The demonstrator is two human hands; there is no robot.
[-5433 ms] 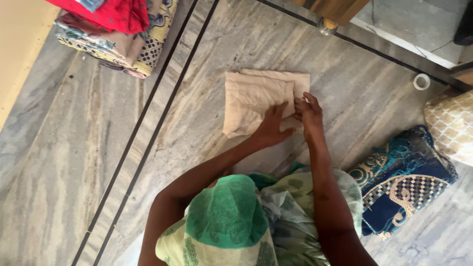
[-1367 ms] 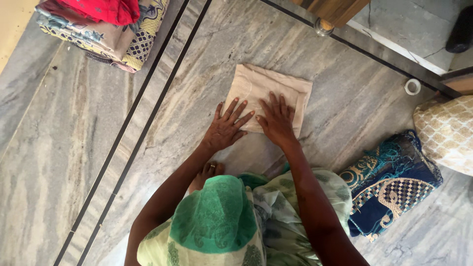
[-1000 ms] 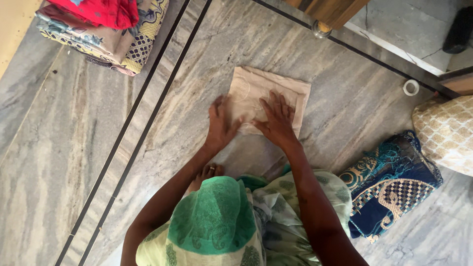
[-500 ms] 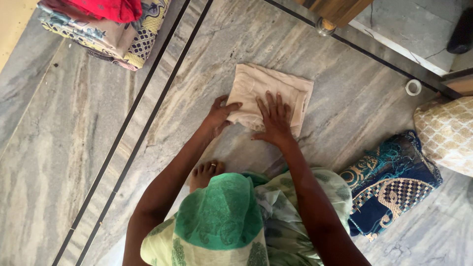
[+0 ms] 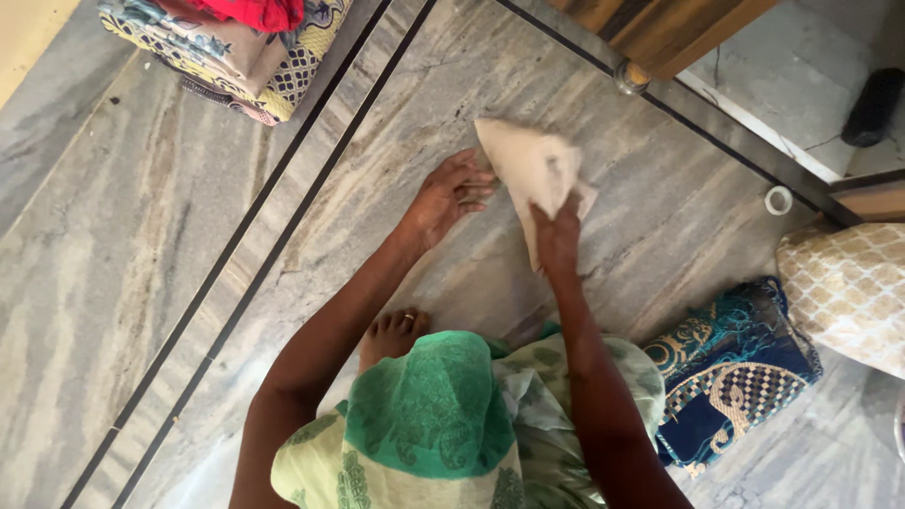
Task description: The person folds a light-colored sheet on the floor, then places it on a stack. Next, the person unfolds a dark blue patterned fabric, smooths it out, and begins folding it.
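So right hand is gripping the folded beige cloth, lifting it off the marble floor, while left hand is hovering open, fingertips touching its edge.

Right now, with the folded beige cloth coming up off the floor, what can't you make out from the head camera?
- Right hand fingers: tucked under the beige cloth, grip hidden.
- Left hand: at the cloth's edge; contact unclear.
- Cloth's underside and fold count: hidden by its top layer.
- Stack of patterned fabrics: cut off by the top edge.
- Cream patterned cushion: cut off by the right edge.
- Dark object at upper right: too small to identify.
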